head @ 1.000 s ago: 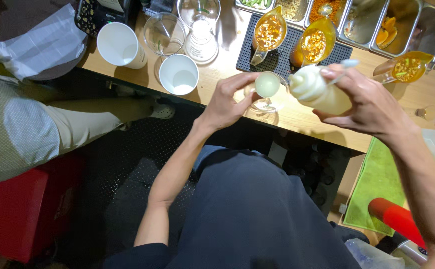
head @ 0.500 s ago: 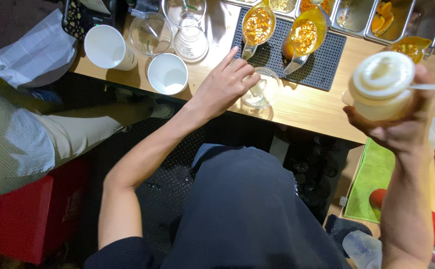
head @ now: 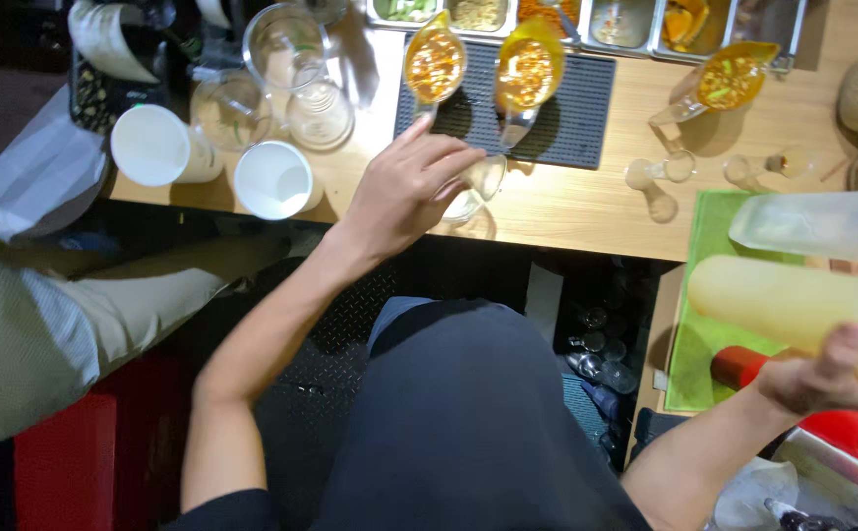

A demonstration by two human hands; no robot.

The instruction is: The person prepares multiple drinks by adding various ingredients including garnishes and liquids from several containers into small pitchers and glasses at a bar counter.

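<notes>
My left hand (head: 409,192) rests over a small clear glass (head: 475,187) near the front edge of the wooden counter (head: 586,202), fingers curled around it. My right hand (head: 817,374) is low at the right, gripping a pale yellow squeeze bottle (head: 793,310) that lies almost sideways over a green mat (head: 704,295). Two stemmed glasses of orange drink (head: 435,67) (head: 530,74) stand on a black bar mat (head: 566,108) just beyond my left hand.
Two white paper cups (head: 273,179) (head: 151,146) and clear glass jugs (head: 286,49) stand at the left. A tilted glass of orange drink (head: 729,79) and metal garnish trays (head: 635,20) are at the back. A clear plastic bottle (head: 812,224) lies at the right. Another person's leg (head: 65,315) is at the left.
My right hand has swung the squeeze bottle away from the glass, down and to the right over the green mat. My left hand has stayed on the small glass.
</notes>
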